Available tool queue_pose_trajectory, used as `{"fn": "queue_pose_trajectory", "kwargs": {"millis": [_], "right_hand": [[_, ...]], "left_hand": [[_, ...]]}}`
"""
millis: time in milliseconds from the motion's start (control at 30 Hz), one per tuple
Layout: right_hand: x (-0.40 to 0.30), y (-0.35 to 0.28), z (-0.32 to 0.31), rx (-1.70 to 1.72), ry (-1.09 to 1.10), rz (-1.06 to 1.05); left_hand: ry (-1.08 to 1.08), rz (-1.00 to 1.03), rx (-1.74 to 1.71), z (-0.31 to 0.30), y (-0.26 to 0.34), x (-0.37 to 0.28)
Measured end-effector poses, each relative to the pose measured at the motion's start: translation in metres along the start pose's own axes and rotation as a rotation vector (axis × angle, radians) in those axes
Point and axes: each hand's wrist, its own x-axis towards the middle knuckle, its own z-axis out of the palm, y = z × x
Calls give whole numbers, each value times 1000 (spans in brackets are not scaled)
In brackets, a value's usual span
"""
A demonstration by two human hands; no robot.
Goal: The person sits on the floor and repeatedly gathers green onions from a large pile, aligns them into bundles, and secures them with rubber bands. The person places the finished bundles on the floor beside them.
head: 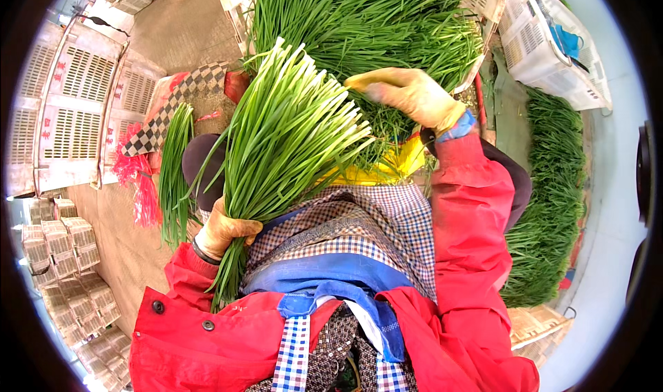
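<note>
My left hand (228,230), in a yellowish glove, is closed around the leafy lower part of a large bunch of Chinese chives (279,154). The bunch fans out above my lap, its pale cut ends pointing up and to the right. Just right of those ends is my right hand (414,97), gloved too and slightly blurred by motion. Nothing shows in it, and a gap separates its thumb from its fingers. Beneath it, loose green trimmings (383,133) lie on yellow plastic (404,161) between my knees. Beyond, a mass of chives (357,24) fills a pale crate (476,76).
A smaller chive bundle (175,174) lies left of my knee, beside pink plastic ties (142,185). White plastic crates (77,102) stand at the left, more stacked behind. On the right are a white basket (528,35) and a long row of chives (554,195) by the wall.
</note>
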Motion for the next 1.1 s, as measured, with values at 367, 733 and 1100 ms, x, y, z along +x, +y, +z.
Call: {"fn": "queue_pose_trajectory", "kwargs": {"millis": [367, 733, 1100], "right_hand": [[17, -5, 73, 908, 138, -84], [-33, 8, 4, 513, 160, -66], [-23, 11, 35, 504, 363, -48]], "left_hand": [[-1, 26, 75, 3, 6, -2], [-16, 10, -8, -8, -2, 0], [-51, 65, 76, -17, -5, 0]]}}
